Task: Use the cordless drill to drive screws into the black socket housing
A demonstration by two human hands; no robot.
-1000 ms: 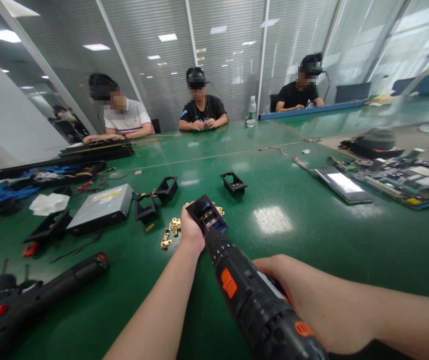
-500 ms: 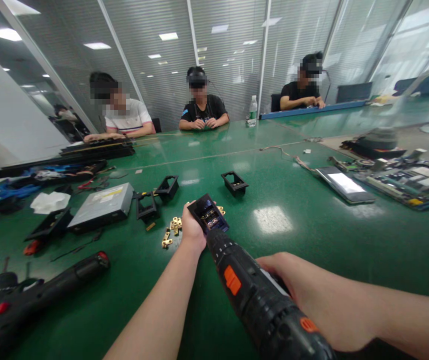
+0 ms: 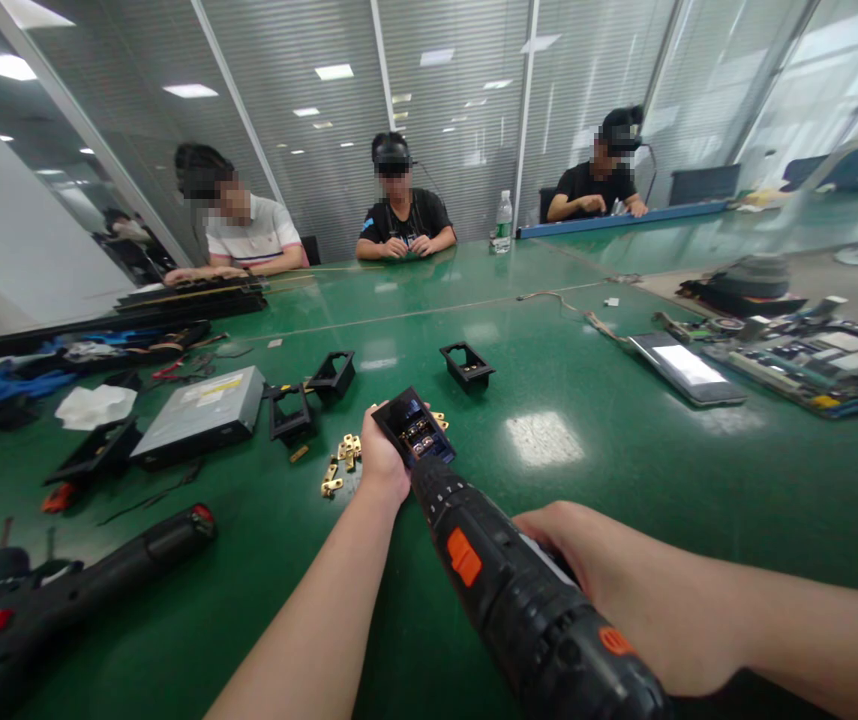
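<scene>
My left hand (image 3: 382, 462) grips a small black socket module (image 3: 413, 428) with brass contacts showing inside, holding it tilted above the green table (image 3: 624, 470). My right hand (image 3: 613, 590) is wrapped around a black and orange power drill (image 3: 526, 600). The drill's nose points into the open face of the module and meets it. Several loose brass contact pieces (image 3: 341, 462) lie on the table just left of my left hand.
Three empty black socket frames (image 3: 466, 365) (image 3: 333, 375) (image 3: 290, 412) lie beyond my hands. An optical drive (image 3: 200, 415) and a second drill (image 3: 69, 590) are at the left. A phone (image 3: 688, 368) and circuit boards (image 3: 811, 360) lie right. Three people sit along the far side.
The view shifts slightly. Both hands, the drill and the module stay in nearly the same place.
</scene>
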